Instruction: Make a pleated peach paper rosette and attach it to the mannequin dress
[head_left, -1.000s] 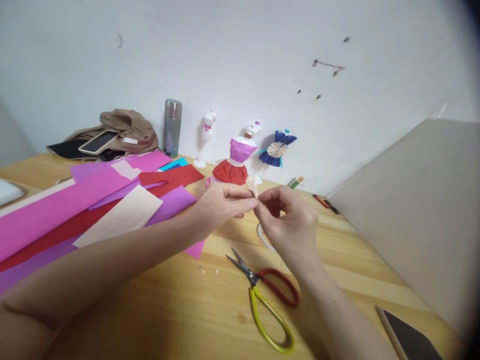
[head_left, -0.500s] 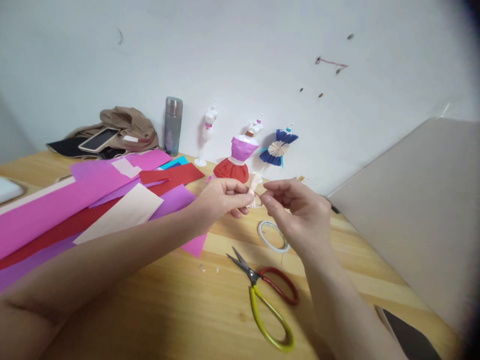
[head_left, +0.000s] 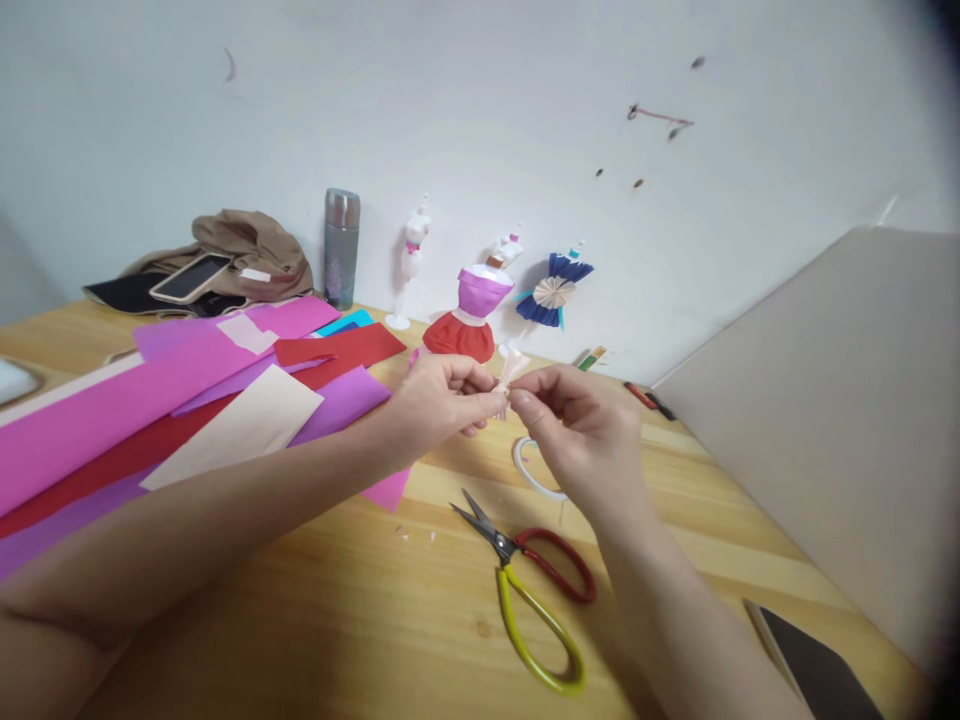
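Between the fingertips of my left hand (head_left: pixel 448 398) is a small cream paper bow (head_left: pixel 512 361), pinched at its gathered middle. My right hand (head_left: pixel 589 430) has its thumb and forefinger pressed together at that same middle, touching the bow; the fingers partly hide it. Just behind stands a mini dress form in a purple paper top (head_left: pixel 480 292) and red paper skirt (head_left: pixel 459 338). Partly covered by my right hand, a ring of white tape (head_left: pixel 523 472) lies on the table. Scissors (head_left: pixel 502 545) with one red and one yellow handle rest open below my hands.
Overlapping paper sheets (head_left: pixel 97 405) in pink, red, purple and cream spread across the left. A bare white dress form (head_left: pixel 412 258), a blue-dressed form (head_left: pixel 571 270) and a flask (head_left: pixel 342 250) stand along the wall. A dark phone-like slab (head_left: pixel 814 660) lies at right; paper scraps (head_left: pixel 405 537) lie near the scissors.
My right hand has moved left, and its pinched fingertips now meet the bow at its middle. My left hand keeps its hold. The view has shifted slightly.
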